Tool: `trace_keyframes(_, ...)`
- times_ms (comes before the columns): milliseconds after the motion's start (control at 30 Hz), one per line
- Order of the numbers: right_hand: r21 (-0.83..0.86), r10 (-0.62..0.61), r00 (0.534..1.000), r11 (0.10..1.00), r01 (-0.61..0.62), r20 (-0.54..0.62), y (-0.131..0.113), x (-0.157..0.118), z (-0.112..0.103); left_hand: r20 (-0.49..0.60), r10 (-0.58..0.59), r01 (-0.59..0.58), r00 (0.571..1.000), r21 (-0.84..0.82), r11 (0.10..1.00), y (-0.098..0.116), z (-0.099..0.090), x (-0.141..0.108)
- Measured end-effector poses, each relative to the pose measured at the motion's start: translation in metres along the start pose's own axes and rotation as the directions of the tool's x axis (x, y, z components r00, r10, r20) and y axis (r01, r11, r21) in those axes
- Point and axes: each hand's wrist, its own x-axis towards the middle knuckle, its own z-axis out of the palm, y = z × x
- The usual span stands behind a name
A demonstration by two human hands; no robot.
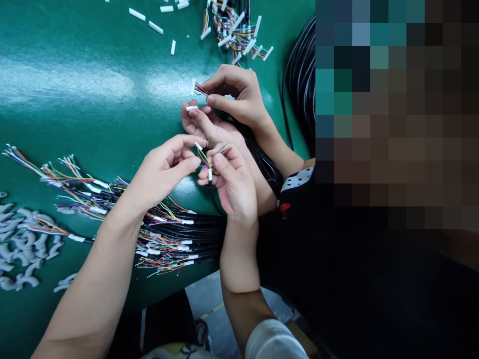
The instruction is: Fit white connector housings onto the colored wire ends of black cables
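My left hand has its thumb and index finger closed around a small white connector with thin coloured wires running into it. My right hand pinches the black cable those wires come from, near its white sleeve. More loose wire ends stick up past my right thumb and index finger. Just beyond, a co-worker's hands hold another white connector with wires and a second small white piece.
Bundled black cables with stripped coloured ends lie below my hands. Grey curved clips are heaped at left. White connectors lie scattered on the green table; finished wire ends and a black cable coil are beyond.
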Motion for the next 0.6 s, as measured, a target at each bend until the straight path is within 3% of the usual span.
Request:
trace_keyframes(100, -0.165, 0.081, 0.978, 0.985, -0.049, 0.195, -0.021, 0.051, -0.027, 0.010, -0.035, 0.035, 0.999, -0.021, 0.999, 0.004, 0.001, -0.001)
trace_keyframes(167, -0.160, 0.077, 0.974, 0.986, -0.044, 0.211, -0.028, 0.063, -0.033, 0.024, -0.052, 0.053, 0.998, -0.039, 0.998, 0.005, 0.001, -0.001)
trace_keyframes(267, -0.160, 0.110, 0.985, 0.983, -0.088, 0.134, -0.031, 0.057, -0.028, 0.034, -0.043, 0.044, 0.999, -0.047, 0.998, 0.002, -0.001, -0.001)
trace_keyframes(433, -0.320, 0.240, 0.971, 0.918, -0.235, -0.026, -0.030, 0.042, -0.019, 0.035, 0.020, -0.020, 0.999, -0.018, 1.000, -0.004, -0.004, 0.000)
trace_keyframes(600, -0.202, 0.368, 0.926, 0.903, -0.378, -0.088, -0.036, 0.054, -0.024, 0.042, 0.023, -0.020, 0.999, -0.065, 0.998, 0.000, 0.000, 0.000)
